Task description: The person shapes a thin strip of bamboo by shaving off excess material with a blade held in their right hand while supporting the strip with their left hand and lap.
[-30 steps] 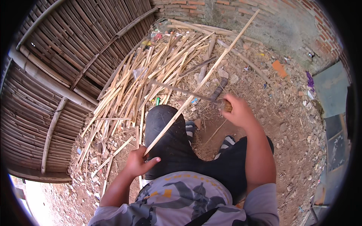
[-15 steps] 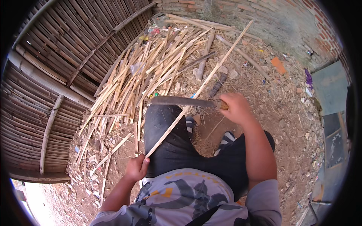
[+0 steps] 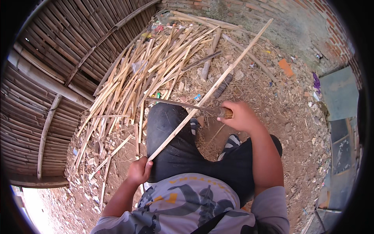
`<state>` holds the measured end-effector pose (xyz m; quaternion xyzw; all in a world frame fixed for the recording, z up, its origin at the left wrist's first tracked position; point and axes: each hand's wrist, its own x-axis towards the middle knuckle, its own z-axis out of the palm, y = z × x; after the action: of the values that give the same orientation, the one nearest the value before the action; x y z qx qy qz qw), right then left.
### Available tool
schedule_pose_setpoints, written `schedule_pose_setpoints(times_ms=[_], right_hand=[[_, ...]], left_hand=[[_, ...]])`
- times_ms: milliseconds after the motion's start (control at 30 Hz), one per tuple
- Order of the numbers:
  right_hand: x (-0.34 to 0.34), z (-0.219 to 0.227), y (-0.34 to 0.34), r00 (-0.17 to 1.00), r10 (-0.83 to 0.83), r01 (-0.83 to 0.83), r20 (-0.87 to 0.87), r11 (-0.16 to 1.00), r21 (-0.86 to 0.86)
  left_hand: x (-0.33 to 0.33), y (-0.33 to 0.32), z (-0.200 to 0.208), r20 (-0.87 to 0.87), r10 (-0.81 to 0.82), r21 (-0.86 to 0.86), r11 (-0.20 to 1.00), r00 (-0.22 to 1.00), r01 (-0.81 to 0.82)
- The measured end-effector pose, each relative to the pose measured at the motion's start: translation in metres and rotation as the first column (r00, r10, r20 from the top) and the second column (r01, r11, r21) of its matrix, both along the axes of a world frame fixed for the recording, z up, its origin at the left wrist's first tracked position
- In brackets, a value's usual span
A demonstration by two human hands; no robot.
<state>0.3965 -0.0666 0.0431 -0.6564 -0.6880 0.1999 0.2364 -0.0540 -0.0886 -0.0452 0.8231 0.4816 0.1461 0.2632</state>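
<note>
My left hand [image 3: 139, 170] is closed round the near end of a long, pale bamboo strip [image 3: 173, 135]. The strip slants up and away to the right, passing over my left thigh, with its far end near the brick wall. My right hand [image 3: 240, 117] grips the wooden handle of a machete [image 3: 183, 104]. Its blade points left, crosses the strip above my knee and is turned nearly edge-on. Whether the edge bites into the strip, I cannot tell.
A heap of split bamboo strips [image 3: 156, 70] covers the ground ahead on the left, beside a bamboo-slat wall [image 3: 74, 43]. Beyond stands a brick wall [image 3: 269, 19]. Grey panels [image 3: 343, 93] lean at the right. A dark ridged piece [image 3: 223, 86] lies past my feet.
The machete blade has turned from showing its flat side to nearly edge-on. The strip's far end has swung a little to the right. My left hand keeps its grip.
</note>
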Motion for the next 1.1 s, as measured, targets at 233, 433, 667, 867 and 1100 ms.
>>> schedule_pose_setpoints(times_ms=[233, 433, 667, 867, 1100], right_hand=[[0.038, 0.006, -0.004, 0.920, -0.264, 0.275, -0.291, 0.961, -0.002], [0.019, 0.011, -0.005, 0.970, -0.206, 0.202, -0.126, 0.978, -0.043], [0.031, 0.010, -0.001, 0.956, -0.210, 0.197, -0.203, 0.977, -0.083], [0.036, 0.010, -0.006, 0.957, -0.225, 0.216, -0.182, 0.974, -0.070], [0.016, 0.004, 0.000, 0.997, -0.021, 0.012, 0.079, 0.993, 0.117]], left_hand=[[0.003, 0.001, -0.003, -0.012, 0.010, 0.008, 1.000, 1.000, -0.010], [0.003, 0.001, -0.006, 0.018, 0.009, -0.004, 1.000, 1.000, -0.009], [0.005, -0.001, 0.003, -0.046, 0.026, -0.001, 1.000, 0.999, -0.026], [0.006, 0.002, 0.001, -0.020, 0.008, -0.009, 1.000, 1.000, -0.008], [0.003, -0.002, 0.002, -0.063, 0.035, 0.016, 0.999, 0.997, -0.034]])
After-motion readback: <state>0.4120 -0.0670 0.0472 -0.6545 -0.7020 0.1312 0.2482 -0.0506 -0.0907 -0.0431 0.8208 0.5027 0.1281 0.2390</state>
